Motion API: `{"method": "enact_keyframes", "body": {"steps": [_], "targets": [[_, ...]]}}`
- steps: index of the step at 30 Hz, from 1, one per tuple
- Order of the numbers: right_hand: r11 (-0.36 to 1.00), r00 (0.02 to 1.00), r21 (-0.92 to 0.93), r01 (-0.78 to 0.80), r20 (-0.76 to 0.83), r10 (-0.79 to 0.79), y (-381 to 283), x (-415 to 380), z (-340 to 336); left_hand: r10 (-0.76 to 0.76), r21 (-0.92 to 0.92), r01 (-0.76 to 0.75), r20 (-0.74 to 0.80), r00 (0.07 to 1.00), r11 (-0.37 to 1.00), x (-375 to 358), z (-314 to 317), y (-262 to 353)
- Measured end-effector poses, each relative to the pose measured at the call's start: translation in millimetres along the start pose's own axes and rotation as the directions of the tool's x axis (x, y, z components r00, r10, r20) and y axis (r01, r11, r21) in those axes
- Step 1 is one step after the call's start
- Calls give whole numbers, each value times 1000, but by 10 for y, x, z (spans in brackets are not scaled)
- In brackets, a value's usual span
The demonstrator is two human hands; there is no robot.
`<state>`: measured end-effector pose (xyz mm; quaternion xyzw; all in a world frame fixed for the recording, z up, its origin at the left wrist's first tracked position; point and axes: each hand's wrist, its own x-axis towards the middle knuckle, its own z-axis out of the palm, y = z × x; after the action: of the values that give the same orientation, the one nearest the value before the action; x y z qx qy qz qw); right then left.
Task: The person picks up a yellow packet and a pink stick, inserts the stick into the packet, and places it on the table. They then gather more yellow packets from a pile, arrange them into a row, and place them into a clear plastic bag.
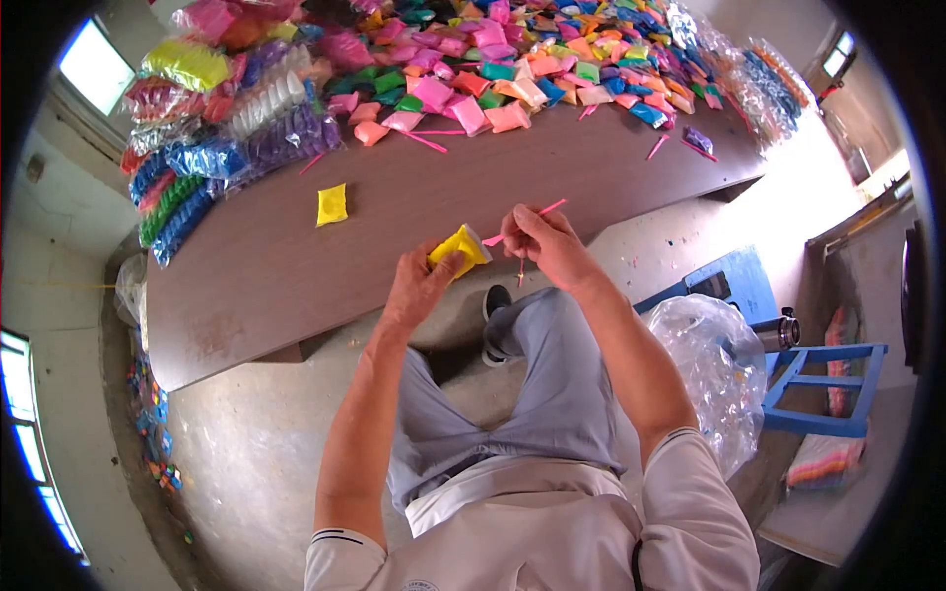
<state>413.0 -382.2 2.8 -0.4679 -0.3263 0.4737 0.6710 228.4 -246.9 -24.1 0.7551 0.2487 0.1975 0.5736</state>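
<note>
Yellow packet (460,251) above brown table (296,246), indoors

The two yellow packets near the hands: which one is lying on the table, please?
The packet to the left lies on the table; the other packet is held in the left hand.

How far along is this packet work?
The bagged rows at the left look done. The left hand holds a yellow packet, the right hand a pink stick. The loose pile seems left to bag; whether the lone yellow packet is finished, I can't tell.
</note>
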Motion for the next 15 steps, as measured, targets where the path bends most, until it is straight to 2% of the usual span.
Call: {"method": "enact_keyframes", "body": {"steps": [3, 6, 10, 15], "targets": [[997, 999, -73, -19, 38, 22, 9, 14, -6, 14, -9, -14, -1, 1000, 1000, -11, -7, 53], [1000, 1000, -27, -2, 13, 2, 43, 27, -13, -22, -23, 22, 11, 1000, 999, -30, -11, 81], [998, 1000, -66, 2, 22, 0, 15, 41, -35, 5, -7, -5, 4, 1000, 1000, -4, -10, 29], [1000, 1000, 26, 13, -11, -12, 40, 70, -71, 1, -18, -1, 3, 1000, 1000, -12, -14, 27]]}}
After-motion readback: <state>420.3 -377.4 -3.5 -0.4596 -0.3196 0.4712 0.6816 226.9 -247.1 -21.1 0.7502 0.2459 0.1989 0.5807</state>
